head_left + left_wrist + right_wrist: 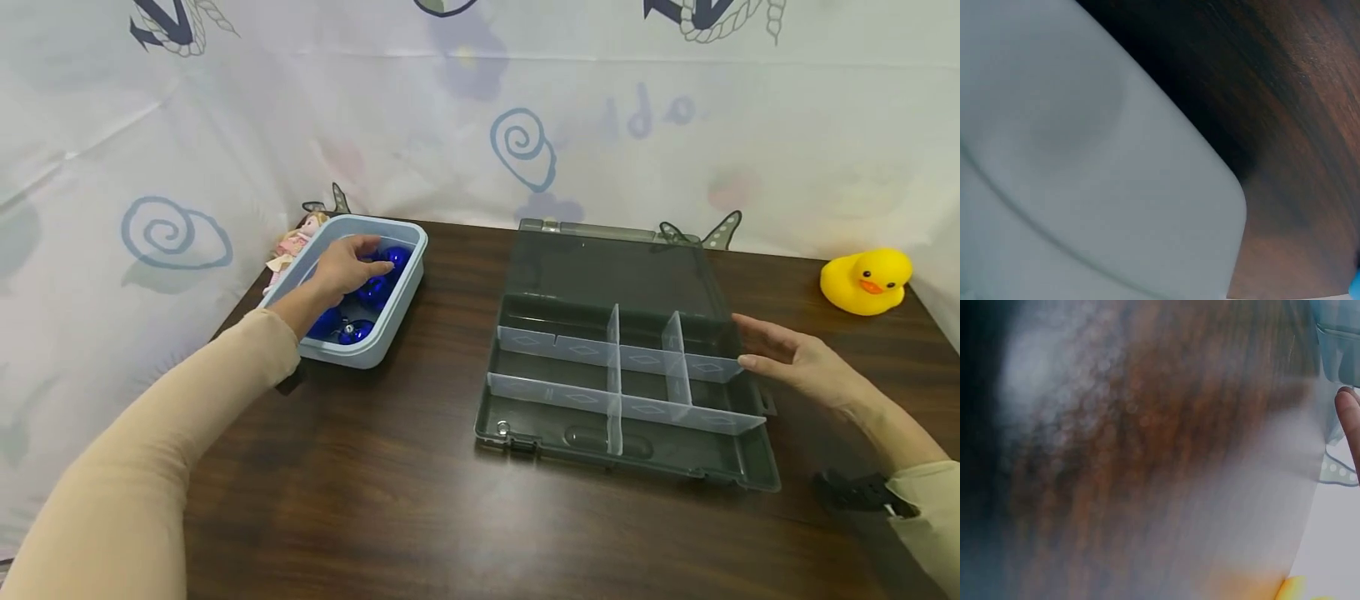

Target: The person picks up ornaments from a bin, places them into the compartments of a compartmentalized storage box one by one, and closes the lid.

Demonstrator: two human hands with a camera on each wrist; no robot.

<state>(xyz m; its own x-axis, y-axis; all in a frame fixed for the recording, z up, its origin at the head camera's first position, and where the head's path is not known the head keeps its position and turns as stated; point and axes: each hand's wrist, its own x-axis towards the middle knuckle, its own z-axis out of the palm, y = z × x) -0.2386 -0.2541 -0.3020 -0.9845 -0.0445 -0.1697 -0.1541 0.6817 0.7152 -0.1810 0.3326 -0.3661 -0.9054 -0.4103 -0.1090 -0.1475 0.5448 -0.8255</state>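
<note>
In the head view, my left hand (341,267) reaches over a light blue plastic bin (411,293), thumb and fingers apart. Shiny blue bauble ornaments (375,292) lie in the bin below it, partly covered by the hand. My right hand (810,367) is at the right edge of a dark translucent organizer box (555,367), its thumb and fingers spread beside the rim. Whether they touch it cannot be told. The box lies with its lid (607,262) folded back and has clear dividers (555,393) in it. Only the bin's pale wall (1116,156) shows close up in the left wrist view.
A yellow rubber duck (866,282) sits at the back right of the dark wooden table (420,475). A small doll (292,246) lies behind the bin's left side. A printed white curtain (375,117) hangs along the back and left.
</note>
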